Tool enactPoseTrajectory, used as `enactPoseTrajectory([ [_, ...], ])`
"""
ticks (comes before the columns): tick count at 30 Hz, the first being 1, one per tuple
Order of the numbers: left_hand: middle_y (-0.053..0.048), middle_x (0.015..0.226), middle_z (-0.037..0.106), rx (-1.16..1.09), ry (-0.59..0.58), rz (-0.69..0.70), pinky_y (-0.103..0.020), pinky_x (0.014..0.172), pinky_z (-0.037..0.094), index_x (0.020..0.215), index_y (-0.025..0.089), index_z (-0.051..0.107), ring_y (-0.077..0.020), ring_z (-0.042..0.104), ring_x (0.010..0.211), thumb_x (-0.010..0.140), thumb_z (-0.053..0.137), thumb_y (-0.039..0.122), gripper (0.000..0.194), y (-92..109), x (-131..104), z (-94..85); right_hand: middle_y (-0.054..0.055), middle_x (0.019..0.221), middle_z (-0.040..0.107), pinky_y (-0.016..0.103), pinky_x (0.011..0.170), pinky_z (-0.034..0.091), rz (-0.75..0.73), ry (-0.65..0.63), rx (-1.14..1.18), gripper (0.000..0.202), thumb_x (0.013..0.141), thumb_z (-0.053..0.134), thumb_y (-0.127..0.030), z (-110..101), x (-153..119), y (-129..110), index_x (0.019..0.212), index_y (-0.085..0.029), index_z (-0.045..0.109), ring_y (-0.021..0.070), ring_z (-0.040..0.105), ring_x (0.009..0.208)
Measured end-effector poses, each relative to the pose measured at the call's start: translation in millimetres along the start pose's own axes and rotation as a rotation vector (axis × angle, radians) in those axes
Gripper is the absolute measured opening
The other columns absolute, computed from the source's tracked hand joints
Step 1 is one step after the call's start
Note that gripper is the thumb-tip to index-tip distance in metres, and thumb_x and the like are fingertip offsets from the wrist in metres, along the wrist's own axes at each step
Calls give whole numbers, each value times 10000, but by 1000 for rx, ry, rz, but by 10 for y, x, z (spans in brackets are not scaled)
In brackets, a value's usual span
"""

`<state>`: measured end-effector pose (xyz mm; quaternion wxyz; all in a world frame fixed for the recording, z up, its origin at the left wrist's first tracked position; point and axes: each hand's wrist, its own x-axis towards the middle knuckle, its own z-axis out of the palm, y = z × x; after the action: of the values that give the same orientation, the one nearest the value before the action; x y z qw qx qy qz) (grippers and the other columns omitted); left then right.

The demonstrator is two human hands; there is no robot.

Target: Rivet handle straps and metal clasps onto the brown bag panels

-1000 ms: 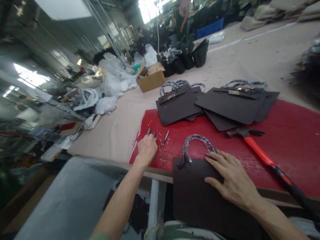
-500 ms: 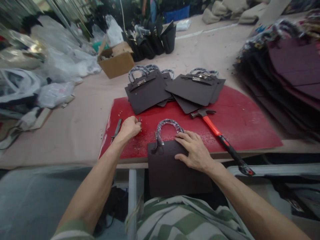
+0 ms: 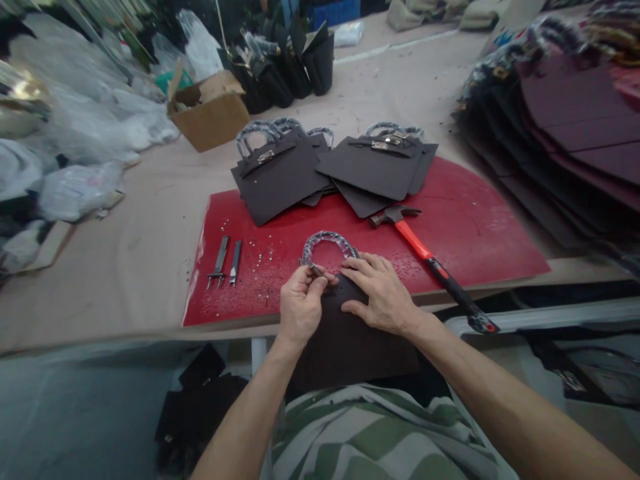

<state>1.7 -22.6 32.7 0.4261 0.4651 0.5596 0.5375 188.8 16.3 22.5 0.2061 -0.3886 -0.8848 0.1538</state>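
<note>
A dark brown bag panel point(image 3: 357, 353) lies at the near table edge, over my lap, with a plastic-wrapped looped handle point(image 3: 327, 241) at its top. My left hand point(image 3: 306, 300) pinches the handle's left end, thumb against fingers. Spread over the panel's upper right, by the handle's other end, is my right hand point(image 3: 380, 290), its fingers apart. Two metal punch tools, a pronged one point(image 3: 219, 261) and a narrow one point(image 3: 235, 263), lie side by side on the red board point(image 3: 260, 293) to the left. The hammer point(image 3: 430, 260) rests to the right.
Beyond my hands, two piles of dark panels with handles point(image 3: 283, 175) point(image 3: 377, 167) lie on the board's far edge. A cardboard box point(image 3: 213, 123) stands at the back left, near plastic bags point(image 3: 100, 100). Stacked purple and black panels point(image 3: 575, 120) fill the right.
My left hand has moved right from beside the tools to the handle's left end. The narrow tool now lies on the board. My right hand stays on the panel; the view has shifted.
</note>
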Motion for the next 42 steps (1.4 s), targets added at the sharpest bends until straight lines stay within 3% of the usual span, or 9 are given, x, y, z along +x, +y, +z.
enactPoseTrajectory([
  [15,-24,892,739,206,53,162,-296,805,622,964,190,605,-147,730,823,968,541,222,72,-180,-80,69,134,1381,577,534,1096,349,-7,22,13,640,774,785,-463,-9,-5,2,1299,-147,601,365,427,1300],
  [22,-30,877,739,356,-1,413,-237,764,592,949,186,631,-133,721,806,965,519,176,114,-204,-94,46,132,1376,578,549,1095,348,-13,35,56,613,757,799,-415,9,-3,-3,1285,-169,606,364,430,1305],
  [26,-27,882,738,414,-52,463,-225,769,577,953,193,628,-128,716,808,961,500,152,135,-206,-67,29,153,1400,551,512,1077,396,-47,158,180,515,816,719,-320,-98,-40,65,1291,-170,591,320,474,1302],
  [28,-25,877,739,406,-74,463,-225,770,576,955,196,623,-131,722,815,957,490,142,143,-209,-54,32,158,1336,582,484,1056,426,51,314,152,384,868,634,-291,-247,-95,155,1232,-171,615,300,515,1262],
  [30,-26,872,741,400,-83,475,-227,771,578,955,195,622,-136,727,815,954,492,141,141,-221,-48,41,174,1240,609,483,1017,445,248,399,-5,315,882,588,-298,-431,-165,283,1158,-157,637,317,546,1193],
  [33,-31,875,746,407,-80,502,-226,766,581,960,196,621,-138,732,810,954,504,146,127,-254,-46,58,202,1118,613,474,909,468,559,205,-223,317,831,615,-340,-671,-245,492,1068,-131,635,351,574,1079],
  [35,-37,879,749,411,-78,523,-228,766,584,980,197,617,-142,736,811,957,506,147,124,-274,-48,67,169,1018,614,410,820,471,754,60,-99,229,788,637,-308,-765,-248,594,962,-161,611,321,589,1002],
  [37,-41,878,748,412,-87,543,-232,766,588,996,199,611,-148,739,813,960,505,148,122,-283,-50,75,107,875,602,329,710,458,898,5,181,138,737,643,-239,-821,-198,636,834,-197,555,253,591,881],
  [42,-44,869,742,430,-94,558,-249,763,596,986,208,608,-165,740,809,961,498,157,124,-276,-49,92,-18,606,465,240,472,385,913,-137,616,127,729,588,-260,-966,-8,426,726,-214,470,116,436,508],
])
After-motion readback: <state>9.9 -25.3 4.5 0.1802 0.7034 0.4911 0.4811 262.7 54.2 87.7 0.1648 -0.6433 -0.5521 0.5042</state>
